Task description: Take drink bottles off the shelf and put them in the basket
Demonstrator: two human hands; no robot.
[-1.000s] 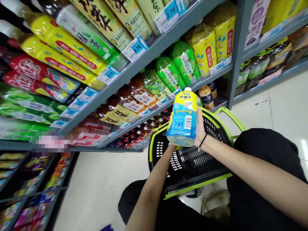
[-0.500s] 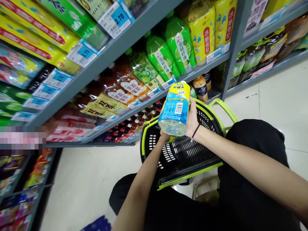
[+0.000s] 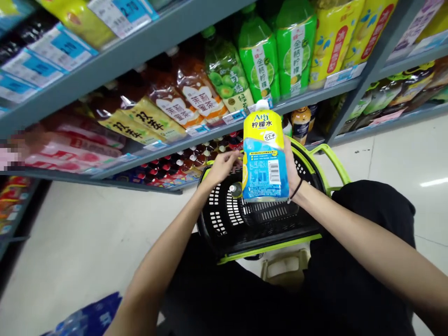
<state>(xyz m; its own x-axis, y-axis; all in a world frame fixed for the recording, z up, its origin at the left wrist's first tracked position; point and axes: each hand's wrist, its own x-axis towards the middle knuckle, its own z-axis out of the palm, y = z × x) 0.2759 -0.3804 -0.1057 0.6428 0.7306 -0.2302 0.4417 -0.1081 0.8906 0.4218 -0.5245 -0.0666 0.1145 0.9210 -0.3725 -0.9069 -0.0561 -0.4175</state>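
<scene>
A large lemon drink bottle (image 3: 265, 154) with a white cap and a yellow-and-blue label stands nearly upright above the basket, its barcode side towards me. My right hand (image 3: 291, 165) is wrapped round its right side; the fingers behind it are hidden. To the bottle's left, my left hand (image 3: 227, 167) is off it, with loosely bent fingers and nothing held. Beneath both hands is a black shopping basket (image 3: 217, 219) with a lime-green rim and handle. A white-capped bottle (image 3: 236, 189) shows inside it, partly covered by the lemon drink.
Grey shelving (image 3: 140, 88) full of drinks runs across in front. Green lime drink bottles (image 3: 261, 70) and brown tea bottles (image 3: 203, 95) line the middle shelf. A beige stool (image 3: 285, 268) is below the basket, and a blue plastic-wrapped pack (image 3: 87, 317) lies on the floor at lower left.
My left hand has let go of the lemon drink bottle and moved up and left. The bottle has tipped more upright in my right hand. The view has shifted too.
</scene>
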